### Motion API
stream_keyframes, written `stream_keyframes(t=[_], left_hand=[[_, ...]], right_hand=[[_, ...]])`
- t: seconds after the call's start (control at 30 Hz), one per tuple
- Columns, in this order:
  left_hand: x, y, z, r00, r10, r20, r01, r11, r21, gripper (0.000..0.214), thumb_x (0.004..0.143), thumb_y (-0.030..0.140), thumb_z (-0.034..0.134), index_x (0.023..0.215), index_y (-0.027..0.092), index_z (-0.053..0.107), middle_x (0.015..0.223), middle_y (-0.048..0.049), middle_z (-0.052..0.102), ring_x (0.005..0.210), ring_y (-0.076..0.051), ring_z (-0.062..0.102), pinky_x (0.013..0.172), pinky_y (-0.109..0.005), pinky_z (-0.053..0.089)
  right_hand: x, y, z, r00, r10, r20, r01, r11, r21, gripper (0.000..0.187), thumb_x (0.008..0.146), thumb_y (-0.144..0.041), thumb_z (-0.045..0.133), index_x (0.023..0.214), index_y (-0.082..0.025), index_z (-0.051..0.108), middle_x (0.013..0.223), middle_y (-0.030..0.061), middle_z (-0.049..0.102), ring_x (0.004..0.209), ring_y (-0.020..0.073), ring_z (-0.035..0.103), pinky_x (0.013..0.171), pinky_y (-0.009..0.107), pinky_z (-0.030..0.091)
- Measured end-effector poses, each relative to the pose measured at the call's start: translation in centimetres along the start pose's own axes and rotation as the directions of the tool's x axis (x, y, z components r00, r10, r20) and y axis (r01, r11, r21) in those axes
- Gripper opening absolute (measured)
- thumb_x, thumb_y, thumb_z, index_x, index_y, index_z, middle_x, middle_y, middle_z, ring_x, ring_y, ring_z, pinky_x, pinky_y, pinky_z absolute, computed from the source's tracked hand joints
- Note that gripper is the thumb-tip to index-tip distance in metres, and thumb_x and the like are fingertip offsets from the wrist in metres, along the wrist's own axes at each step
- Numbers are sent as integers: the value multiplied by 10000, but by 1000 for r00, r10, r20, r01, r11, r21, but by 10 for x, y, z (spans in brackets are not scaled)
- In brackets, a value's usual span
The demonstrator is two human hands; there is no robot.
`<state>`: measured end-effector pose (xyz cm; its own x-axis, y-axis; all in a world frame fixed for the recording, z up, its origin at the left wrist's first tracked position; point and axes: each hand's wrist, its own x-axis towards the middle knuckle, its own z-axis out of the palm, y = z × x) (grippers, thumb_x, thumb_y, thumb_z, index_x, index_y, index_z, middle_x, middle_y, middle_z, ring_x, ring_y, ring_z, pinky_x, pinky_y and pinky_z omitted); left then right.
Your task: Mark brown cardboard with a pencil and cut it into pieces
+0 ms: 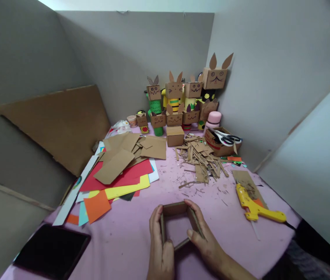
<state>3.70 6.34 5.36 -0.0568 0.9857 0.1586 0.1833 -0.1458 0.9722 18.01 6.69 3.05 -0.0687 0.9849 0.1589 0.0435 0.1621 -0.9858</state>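
Observation:
A small open cardboard box frame (pixel 174 210) stands on the pink table cover (pixel 130 241) near the front edge. My left hand (pixel 159 249) presses against its left wall, fingers up along the side. My right hand (pixel 202 237) grips the right wall, thumb at the front corner and fingers along the outside. Both hands squeeze the frame from the two sides.
A yellow glue gun (pixel 255 206) lies to the right. Cardboard scraps (pixel 201 157), cardboard sheets and coloured paper (pixel 118 175) lie behind. A closed cardboard box (pixel 175 136), a box with scissors (pixel 226 138), cardboard rabbit figures (pixel 182 101) stand at the back. A dark tablet (pixel 51 251) lies front left.

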Motion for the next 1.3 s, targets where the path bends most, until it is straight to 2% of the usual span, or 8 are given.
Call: stream_keyframes(t=[0.1,0.4,0.5,0.67,0.77,1.03,1.2,1.3], left_hand=[[-2,5,1,999,-43,5,43,999,-32,599,815,105,324,1413,83,298,1529,-107,282,1418,-195,206,1170,-354,174],[-3,15,0,982,-187,-10,186,982,-42,610,864,128,267,1467,108,176,1578,-31,161,1433,-130,111,1170,-294,93],[-2,9,0,986,-166,-4,165,984,-71,588,879,162,283,1460,121,204,1571,-43,189,1431,-144,135,1171,-307,88],[-1,-5,2,993,-114,-27,109,983,-146,556,944,419,302,1438,166,274,1544,-77,251,1420,-202,190,1164,-361,155],[0,-9,5,996,-71,-53,60,979,-194,587,945,501,259,1433,175,286,1541,-82,249,1420,-194,184,1167,-350,139],[0,-12,8,996,-52,-76,34,974,-225,582,927,553,277,1409,236,356,1523,-63,301,1407,-217,222,1161,-361,170],[3,-8,9,999,-7,-45,-2,979,-202,635,908,594,279,1402,205,365,1507,-95,320,1403,-234,233,1164,-387,150],[8,-8,8,999,-47,-1,46,980,-196,627,910,574,309,1402,188,356,1507,-108,314,1407,-233,225,1159,-383,176]], right_hand=[[1,0,1,1000,-8,3,8,1000,5,565,862,-412,461,1375,-334,239,1506,32,243,1415,228,152,1159,465,131],[0,-1,0,1000,-6,8,6,1000,15,587,870,-489,449,1386,-303,241,1506,61,250,1413,242,169,1161,474,132],[0,0,1,1000,-10,1,10,1000,22,606,871,-536,443,1391,-296,246,1512,73,246,1419,246,161,1162,474,137],[0,-1,1,1000,-11,-4,11,1000,27,660,855,-610,445,1402,-299,245,1520,80,244,1424,249,162,1165,477,137],[0,-3,1,999,-38,-8,38,998,48,703,837,-670,401,1409,-286,261,1523,89,244,1428,259,159,1165,469,151],[-2,1,1,998,-52,-39,53,998,41,722,825,-682,409,1419,-303,252,1540,71,241,1433,251,156,1166,461,157],[-5,2,4,992,29,-125,-28,1000,13,695,873,-584,438,1441,-286,172,1573,70,160,1446,228,95,1174,475,122],[-4,1,4,990,61,-126,-60,998,6,669,887,-551,440,1438,-275,182,1570,73,173,1448,217,88,1179,462,118]])
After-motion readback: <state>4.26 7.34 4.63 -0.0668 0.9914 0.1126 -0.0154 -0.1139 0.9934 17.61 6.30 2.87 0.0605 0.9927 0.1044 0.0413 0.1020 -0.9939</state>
